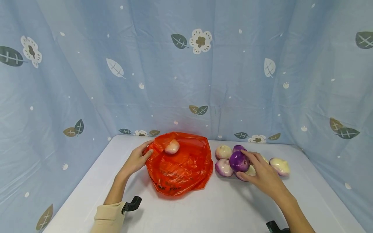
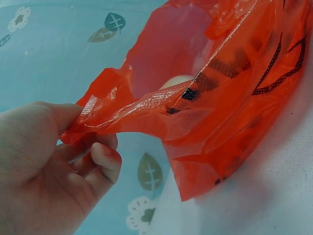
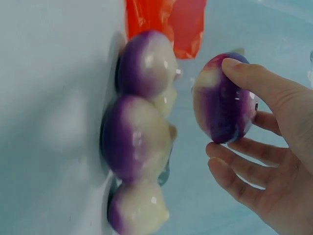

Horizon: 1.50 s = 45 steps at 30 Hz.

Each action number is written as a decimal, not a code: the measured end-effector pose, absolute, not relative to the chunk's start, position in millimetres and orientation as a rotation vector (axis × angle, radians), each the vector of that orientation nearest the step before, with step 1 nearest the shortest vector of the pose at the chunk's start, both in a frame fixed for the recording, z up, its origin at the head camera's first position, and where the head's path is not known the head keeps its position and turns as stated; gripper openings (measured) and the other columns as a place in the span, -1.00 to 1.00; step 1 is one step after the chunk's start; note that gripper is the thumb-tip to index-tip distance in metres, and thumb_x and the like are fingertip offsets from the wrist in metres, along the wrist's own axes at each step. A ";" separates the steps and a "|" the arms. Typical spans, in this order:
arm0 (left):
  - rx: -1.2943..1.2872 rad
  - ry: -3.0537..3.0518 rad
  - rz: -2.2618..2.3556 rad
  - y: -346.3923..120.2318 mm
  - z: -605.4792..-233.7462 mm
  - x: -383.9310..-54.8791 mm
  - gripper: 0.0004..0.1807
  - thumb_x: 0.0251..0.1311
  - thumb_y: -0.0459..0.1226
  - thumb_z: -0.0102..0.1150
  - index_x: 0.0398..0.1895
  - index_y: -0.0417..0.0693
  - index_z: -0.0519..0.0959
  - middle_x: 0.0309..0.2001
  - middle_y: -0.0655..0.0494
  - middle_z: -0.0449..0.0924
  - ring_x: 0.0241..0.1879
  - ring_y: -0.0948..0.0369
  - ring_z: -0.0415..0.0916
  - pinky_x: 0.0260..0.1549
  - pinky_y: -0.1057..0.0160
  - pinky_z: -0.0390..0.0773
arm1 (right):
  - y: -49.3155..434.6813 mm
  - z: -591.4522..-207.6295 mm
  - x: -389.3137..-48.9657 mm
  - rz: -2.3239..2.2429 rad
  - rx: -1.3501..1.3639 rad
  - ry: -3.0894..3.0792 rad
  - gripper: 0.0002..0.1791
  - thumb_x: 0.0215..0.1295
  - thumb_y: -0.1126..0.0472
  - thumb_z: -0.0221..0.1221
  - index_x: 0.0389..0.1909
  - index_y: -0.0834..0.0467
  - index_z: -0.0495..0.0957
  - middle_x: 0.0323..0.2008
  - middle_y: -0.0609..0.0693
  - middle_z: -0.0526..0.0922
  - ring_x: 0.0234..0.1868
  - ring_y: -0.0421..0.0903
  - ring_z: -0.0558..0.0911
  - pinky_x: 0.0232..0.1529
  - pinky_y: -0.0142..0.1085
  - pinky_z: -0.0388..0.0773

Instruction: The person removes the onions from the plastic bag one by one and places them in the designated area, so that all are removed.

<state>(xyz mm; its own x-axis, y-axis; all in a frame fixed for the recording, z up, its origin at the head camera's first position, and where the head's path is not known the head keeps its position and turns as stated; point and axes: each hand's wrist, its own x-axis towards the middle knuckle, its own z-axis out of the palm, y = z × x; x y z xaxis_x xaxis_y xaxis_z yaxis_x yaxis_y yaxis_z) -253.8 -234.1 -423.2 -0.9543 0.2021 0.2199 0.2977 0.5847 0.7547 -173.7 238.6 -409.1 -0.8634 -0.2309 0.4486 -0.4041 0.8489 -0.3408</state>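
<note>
My left hand (image 1: 136,160) pinches the rim of a red plastic bag (image 1: 180,168) between thumb and fingers. The bag's mouth gapes, and one pale onion (image 1: 172,146) shows inside. In the left wrist view the bag's edge (image 2: 98,110) is drawn taut toward the hand (image 2: 54,166). To the right, my right hand (image 1: 266,174) grips a glossy purple onion (image 1: 239,161) by thumb and fingertips. The right wrist view has this onion (image 3: 222,100) lifted off the table, apart from a row of purple-and-cream onions (image 3: 137,139).
Several onions, among them a pale one (image 1: 223,151) and one at the far right (image 1: 279,166), lie on the white table (image 1: 186,213). Behind the table hangs a blue patterned curtain (image 1: 227,81). Black wrist mounts (image 1: 132,204) sit at both forearms.
</note>
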 end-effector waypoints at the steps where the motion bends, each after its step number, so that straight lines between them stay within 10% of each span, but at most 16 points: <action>1: -0.428 -2.697 -1.316 -234.0 -423.2 -253.9 -0.45 0.43 -0.21 0.03 0.45 -0.01 0.28 0.24 -0.21 0.49 -0.11 0.06 0.58 -0.15 0.21 0.72 | 242.0 -409.2 -173.0 0.604 0.473 -2.625 -0.13 0.03 -0.08 0.45 0.38 0.02 0.33 0.11 0.13 0.53 -0.01 0.18 0.65 -0.13 0.21 0.62; 45: -0.447 -2.694 -1.279 -233.2 -426.3 -256.5 -0.47 0.43 -0.19 0.03 0.44 0.00 0.30 0.22 -0.18 0.53 -0.06 0.05 0.57 -0.07 0.12 0.69 | 331.8 -427.3 -174.4 0.464 0.175 -3.060 0.04 -0.02 -0.38 0.33 0.29 0.29 0.32 0.16 0.46 0.47 0.09 0.51 0.48 -0.11 0.40 0.44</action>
<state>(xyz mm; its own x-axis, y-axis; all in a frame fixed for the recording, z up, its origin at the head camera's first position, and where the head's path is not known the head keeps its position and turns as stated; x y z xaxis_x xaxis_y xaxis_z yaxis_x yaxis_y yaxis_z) -256.5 -233.2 -426.3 -0.9483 0.2106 0.2376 0.3172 0.5980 0.7361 -174.4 331.8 -427.3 -0.9928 -0.1051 0.0576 -0.1175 0.9489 -0.2929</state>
